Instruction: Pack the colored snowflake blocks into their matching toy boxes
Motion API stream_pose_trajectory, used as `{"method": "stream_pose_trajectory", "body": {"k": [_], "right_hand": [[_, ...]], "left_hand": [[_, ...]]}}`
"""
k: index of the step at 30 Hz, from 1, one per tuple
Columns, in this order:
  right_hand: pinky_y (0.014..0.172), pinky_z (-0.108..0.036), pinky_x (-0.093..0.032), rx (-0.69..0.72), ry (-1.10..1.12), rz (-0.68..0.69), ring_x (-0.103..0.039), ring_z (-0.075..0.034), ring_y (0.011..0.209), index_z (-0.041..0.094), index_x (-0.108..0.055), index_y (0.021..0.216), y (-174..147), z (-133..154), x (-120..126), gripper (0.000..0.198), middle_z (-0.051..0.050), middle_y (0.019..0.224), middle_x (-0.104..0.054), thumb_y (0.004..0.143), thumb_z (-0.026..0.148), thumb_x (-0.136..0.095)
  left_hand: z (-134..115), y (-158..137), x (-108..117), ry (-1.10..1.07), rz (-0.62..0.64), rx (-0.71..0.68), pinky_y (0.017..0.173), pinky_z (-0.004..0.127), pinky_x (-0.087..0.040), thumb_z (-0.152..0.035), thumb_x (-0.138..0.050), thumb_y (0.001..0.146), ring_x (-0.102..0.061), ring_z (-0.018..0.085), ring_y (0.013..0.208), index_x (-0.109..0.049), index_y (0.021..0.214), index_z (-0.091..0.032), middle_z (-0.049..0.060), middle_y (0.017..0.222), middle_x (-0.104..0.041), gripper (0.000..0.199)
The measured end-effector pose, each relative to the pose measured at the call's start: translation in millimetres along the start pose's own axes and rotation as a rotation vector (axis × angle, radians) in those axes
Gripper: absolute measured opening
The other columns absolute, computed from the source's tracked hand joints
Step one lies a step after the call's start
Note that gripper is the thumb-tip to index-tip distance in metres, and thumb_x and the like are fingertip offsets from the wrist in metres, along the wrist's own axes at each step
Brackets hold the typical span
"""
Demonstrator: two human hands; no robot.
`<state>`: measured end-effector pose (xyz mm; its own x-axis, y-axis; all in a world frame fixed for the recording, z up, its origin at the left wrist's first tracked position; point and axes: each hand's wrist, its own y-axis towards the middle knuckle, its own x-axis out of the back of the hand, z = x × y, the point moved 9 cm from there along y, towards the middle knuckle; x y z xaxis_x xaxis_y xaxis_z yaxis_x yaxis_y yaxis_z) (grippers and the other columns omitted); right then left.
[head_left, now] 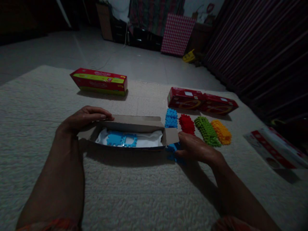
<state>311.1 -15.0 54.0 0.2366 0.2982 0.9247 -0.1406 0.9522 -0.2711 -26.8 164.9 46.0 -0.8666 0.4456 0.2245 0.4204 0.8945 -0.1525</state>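
Observation:
An open cardboard box [138, 120] lies lengthwise before me, lined with white material [148, 138]. Inside, toward its left half, are flat blue interlocking tiles [116, 138], one with a cut-out centre. My left hand [84, 118] grips the box's back left corner, fingers bent over the raised flap. At the right end, beside the open end flap [171, 136], my right hand [194, 147] has thumb and fingers closed on blue interlocking pieces [173, 148]; its fingers partly hide them. Behind it stand stacks of similar pieces: blue [171, 118], red [187, 124], green [207, 131] and yellow-orange [221, 132].
A red and yellow-green box [101, 81] lies at the back left of the pale quilted mat [130, 192]. Two dark red boxes [185, 98] sit end to end behind the stacks. A white and red package [274, 147] lies far right. Beyond is tiled floor [144, 61].

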Motion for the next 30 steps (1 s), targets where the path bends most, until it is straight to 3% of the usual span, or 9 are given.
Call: {"method": "stream_pose_trajectory", "body": {"k": [7, 11, 15, 18, 22, 26, 30], "right_hand": [[0.078, -0.033, -0.052, 0.043, -0.012, -0.09, -0.067, -0.023, 0.092, 0.024, -0.066, 0.102, -10, -14, 14, 0.025, -0.007, 0.105, -0.072, 0.079, 0.016, -0.074], [0.078, -0.038, -0.052, 0.033, -0.098, -0.311, -0.067, -0.026, 0.091, 0.024, -0.068, 0.105, -21, -32, 59, 0.025, -0.008, 0.103, -0.071, 0.082, 0.029, -0.076], [0.082, -0.042, -0.053, 0.138, -0.073, -0.487, -0.068, -0.029, 0.094, 0.023, -0.069, 0.107, -19, 6, 100, 0.03, -0.011, 0.107, -0.071, 0.083, 0.039, -0.075], [0.086, -0.04, -0.053, 0.292, 0.016, -0.41, -0.068, -0.028, 0.101, 0.024, -0.069, 0.109, -4, 61, 98, 0.029, -0.01, 0.113, -0.072, 0.084, 0.036, -0.076], [0.084, -0.034, -0.053, 0.442, 0.125, -0.157, -0.069, -0.023, 0.097, 0.024, -0.069, 0.112, 18, 111, 68, 0.029, -0.007, 0.112, -0.074, 0.086, 0.033, -0.076], [0.076, -0.029, -0.053, 0.418, 0.198, 0.065, -0.07, -0.02, 0.089, 0.021, -0.071, 0.114, 37, 115, 39, 0.028, -0.007, 0.105, -0.076, 0.091, 0.037, -0.071], [0.076, -0.029, -0.053, 0.339, 0.188, 0.122, -0.071, -0.021, 0.09, 0.02, -0.071, 0.118, 47, 107, 29, 0.034, -0.007, 0.106, -0.077, 0.087, 0.035, -0.074]], "left_hand": [[4, 1, 2, 0.009, -0.007, 0.0, 0.091, 0.04, -0.061, -0.029, -0.081, 0.067, -0.077, 0.03, 0.093, -0.084, 0.077, -0.024, 0.011, 0.09, -0.083, 0.012], [3, 1, 1, 0.006, 0.003, 0.002, 0.095, 0.043, -0.06, -0.027, -0.079, 0.07, -0.077, 0.032, 0.095, -0.084, 0.077, -0.022, 0.012, 0.091, -0.082, 0.01], [-1, 0, 0, -0.022, -0.006, -0.004, 0.092, 0.04, -0.06, -0.022, -0.077, 0.07, -0.077, 0.027, 0.089, -0.083, 0.076, -0.021, 0.01, 0.086, -0.082, 0.009], [-3, -1, -2, -0.028, 0.003, 0.005, 0.09, 0.038, -0.061, -0.021, -0.077, 0.07, -0.077, 0.025, 0.087, -0.083, 0.075, -0.021, 0.008, 0.085, -0.082, 0.008], [-4, -2, -4, -0.043, 0.013, 0.01, 0.09, 0.039, -0.06, -0.018, -0.075, 0.072, -0.077, 0.025, 0.087, -0.083, 0.077, -0.02, 0.009, 0.087, -0.082, 0.009], [-4, -1, -4, -0.06, 0.01, -0.003, 0.089, 0.04, -0.058, -0.017, -0.074, 0.073, -0.076, 0.026, 0.085, -0.083, 0.076, -0.019, 0.011, 0.086, -0.081, 0.009], [-5, -1, -7, -0.085, 0.051, -0.024, 0.085, 0.037, -0.058, -0.018, -0.076, 0.072, -0.075, 0.024, 0.082, -0.083, 0.076, -0.018, 0.01, 0.084, -0.081, 0.008]]}}
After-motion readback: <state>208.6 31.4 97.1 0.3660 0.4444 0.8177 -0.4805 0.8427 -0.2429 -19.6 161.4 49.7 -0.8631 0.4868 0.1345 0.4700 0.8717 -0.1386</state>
